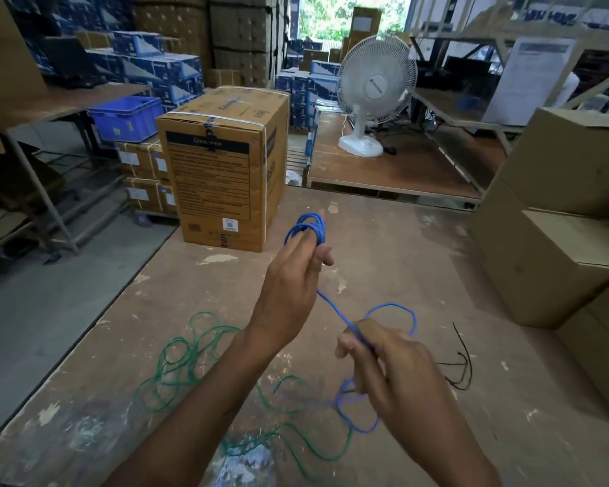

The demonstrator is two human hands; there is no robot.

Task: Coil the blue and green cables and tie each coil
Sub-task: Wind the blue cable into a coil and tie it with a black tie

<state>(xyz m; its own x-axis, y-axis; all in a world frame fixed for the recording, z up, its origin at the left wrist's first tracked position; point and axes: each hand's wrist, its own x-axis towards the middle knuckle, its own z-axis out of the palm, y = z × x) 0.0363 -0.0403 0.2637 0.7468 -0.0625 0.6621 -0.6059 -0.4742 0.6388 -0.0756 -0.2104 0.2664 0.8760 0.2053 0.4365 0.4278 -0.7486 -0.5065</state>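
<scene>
Blue cable (334,308), thin and round: small coil wound on left hand (289,286) fingers at centre frame; right hand (398,363) pinches its taut strand. Green cable (187,363) sprawls in loose loops, lower left, on scuffed wooden tabletop (419,247).

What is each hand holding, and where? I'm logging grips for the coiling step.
Both hold the blue cable. The left hand has its coiled loops wound around the fingers; the right hand pinches the loose run just below the coil.

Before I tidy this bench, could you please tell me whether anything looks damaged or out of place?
The table surface is chipped and scuffed, with pale patches. The green cable lies in a loose tangle, not yet coiled. Black ties lie loose at the right.
</scene>
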